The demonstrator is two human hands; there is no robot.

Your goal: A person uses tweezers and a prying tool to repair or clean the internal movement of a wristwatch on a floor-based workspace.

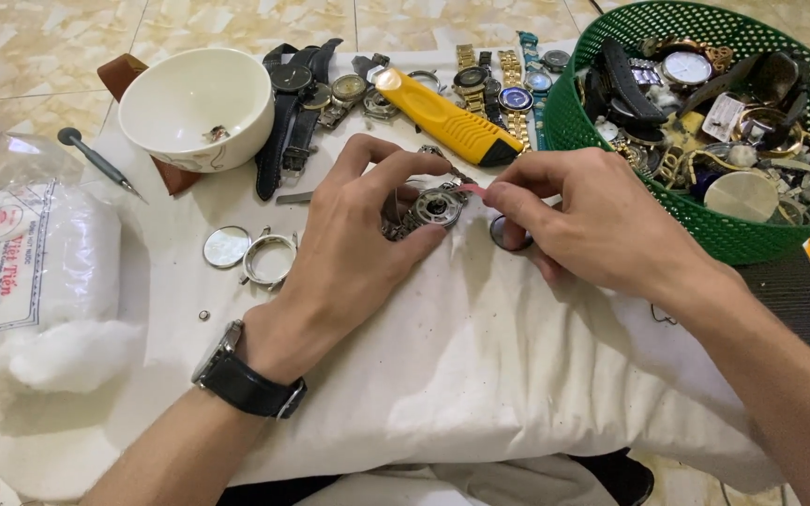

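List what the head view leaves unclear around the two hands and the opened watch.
- Opened watch: its band and near side are covered by the left hand.
- Pink-tipped tool: the right hand hides all but the tip.
- Dark ring on the white cloth: half under the right hand.
- White bowl: the small part inside is too small to tell.
- Green basket: cut off by the top and right edges.

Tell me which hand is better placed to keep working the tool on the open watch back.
Probably the right hand: it pinches the thin pink tool, whose tip meets the opened watch. The left hand grips the watch, steadying it on the white cloth.
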